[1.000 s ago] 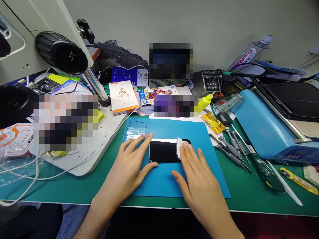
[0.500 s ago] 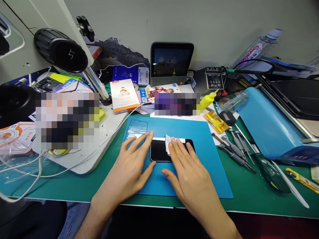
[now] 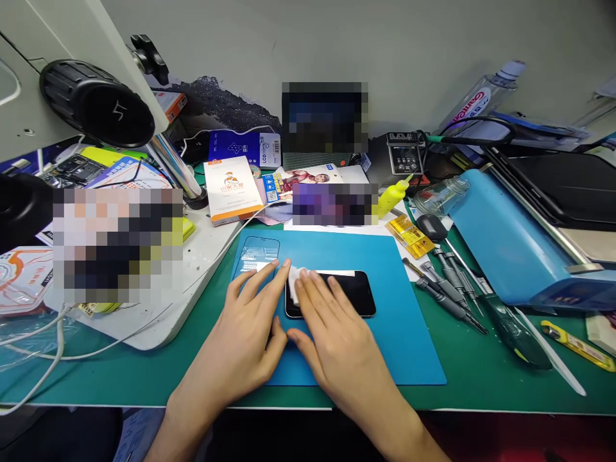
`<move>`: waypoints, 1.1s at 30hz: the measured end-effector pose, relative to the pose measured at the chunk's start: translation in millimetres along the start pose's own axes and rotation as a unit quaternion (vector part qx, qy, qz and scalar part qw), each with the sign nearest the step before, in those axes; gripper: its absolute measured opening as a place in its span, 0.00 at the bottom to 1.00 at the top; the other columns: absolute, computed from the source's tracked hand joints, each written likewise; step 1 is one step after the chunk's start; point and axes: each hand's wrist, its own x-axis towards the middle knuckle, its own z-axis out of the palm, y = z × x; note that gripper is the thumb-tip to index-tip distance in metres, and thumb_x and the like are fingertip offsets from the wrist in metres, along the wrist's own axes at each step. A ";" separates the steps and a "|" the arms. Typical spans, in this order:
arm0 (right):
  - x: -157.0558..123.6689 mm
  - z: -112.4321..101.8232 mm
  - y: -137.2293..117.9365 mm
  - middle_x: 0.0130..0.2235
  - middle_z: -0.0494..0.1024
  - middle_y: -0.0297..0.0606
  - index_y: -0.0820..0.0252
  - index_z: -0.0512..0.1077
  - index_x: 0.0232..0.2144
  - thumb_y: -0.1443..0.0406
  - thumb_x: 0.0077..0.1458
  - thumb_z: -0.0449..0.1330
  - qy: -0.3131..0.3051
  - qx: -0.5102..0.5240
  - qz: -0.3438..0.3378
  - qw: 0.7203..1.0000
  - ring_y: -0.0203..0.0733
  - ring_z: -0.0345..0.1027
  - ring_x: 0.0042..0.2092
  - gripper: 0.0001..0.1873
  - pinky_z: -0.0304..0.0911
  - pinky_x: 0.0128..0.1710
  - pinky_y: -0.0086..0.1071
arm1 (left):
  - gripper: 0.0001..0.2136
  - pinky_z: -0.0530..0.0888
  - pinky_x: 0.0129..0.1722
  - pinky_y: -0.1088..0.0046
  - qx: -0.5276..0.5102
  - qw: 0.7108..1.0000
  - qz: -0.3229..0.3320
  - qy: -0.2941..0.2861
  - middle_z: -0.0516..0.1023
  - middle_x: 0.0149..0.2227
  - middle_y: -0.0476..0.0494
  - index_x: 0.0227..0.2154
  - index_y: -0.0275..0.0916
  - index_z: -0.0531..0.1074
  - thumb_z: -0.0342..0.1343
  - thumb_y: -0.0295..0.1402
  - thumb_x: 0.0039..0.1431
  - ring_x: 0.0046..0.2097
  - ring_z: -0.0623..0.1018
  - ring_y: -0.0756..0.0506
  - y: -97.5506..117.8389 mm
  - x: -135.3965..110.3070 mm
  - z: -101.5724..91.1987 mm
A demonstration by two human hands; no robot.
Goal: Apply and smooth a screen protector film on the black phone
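A phone (image 3: 359, 298) with a black screen lies flat on the blue mat (image 3: 404, 346), its long side running left to right. My right hand (image 3: 332, 327) presses a folded white wipe (image 3: 294, 292) against the left part of the screen, under nearly straight fingers. At the phone's left end rests my left hand (image 3: 253, 321), open, its fingers stretched out and nothing visible in them. Just beyond those fingertips is a clear screen protector (image 3: 262, 247) with a dark outline, partly covered by the hand.
Screwdrivers (image 3: 452, 298), a green-handled tool (image 3: 514, 330) and a yellow cutter (image 3: 577, 346) lie to the right, near a blue machine (image 3: 510, 244). A microscope stand base (image 3: 168, 321) occupies the left. Behind the mat are a white box (image 3: 233, 186) and a yellow bottle (image 3: 392, 197).
My right hand has slid the wipe leftward across the screen, baring the right part. My left hand stays by the phone's left end, its thumb drawn in. The camera view has shifted slightly.
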 end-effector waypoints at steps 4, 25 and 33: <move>-12.2 -10.1 6.3 0.73 0.59 0.44 0.69 0.59 0.71 0.61 0.73 0.52 -0.033 0.012 -0.072 0.997 0.48 0.50 0.74 0.30 0.53 0.74 0.48 | 0.38 0.55 0.72 0.55 -0.010 1.000 -0.004 -0.006 0.56 0.75 0.39 0.75 0.36 0.42 0.45 0.21 0.63 0.75 0.54 0.40 -1.1 -0.8 -0.1; -14.0 -12.1 8.1 0.72 0.59 0.53 0.75 0.61 0.69 0.49 0.72 0.51 -0.027 -0.008 0.017 0.999 0.55 0.53 0.73 0.38 0.55 0.73 0.52 | 0.37 0.59 0.70 0.51 -0.074 0.996 -0.029 0.028 0.68 0.70 0.43 0.76 0.41 0.34 0.43 0.25 0.69 0.72 0.60 0.40 -1.5 -0.6 4.4; -40.0 -18.6 32.7 0.71 0.61 0.53 0.74 0.59 0.70 0.54 0.74 0.50 -0.013 -0.073 0.037 0.997 0.54 0.55 0.73 0.33 0.57 0.71 0.55 | 0.36 0.60 0.69 0.52 -0.042 0.998 -0.026 0.025 0.57 0.75 0.43 0.76 0.46 0.36 0.44 0.25 0.70 0.73 0.58 0.41 -1.4 -0.3 5.9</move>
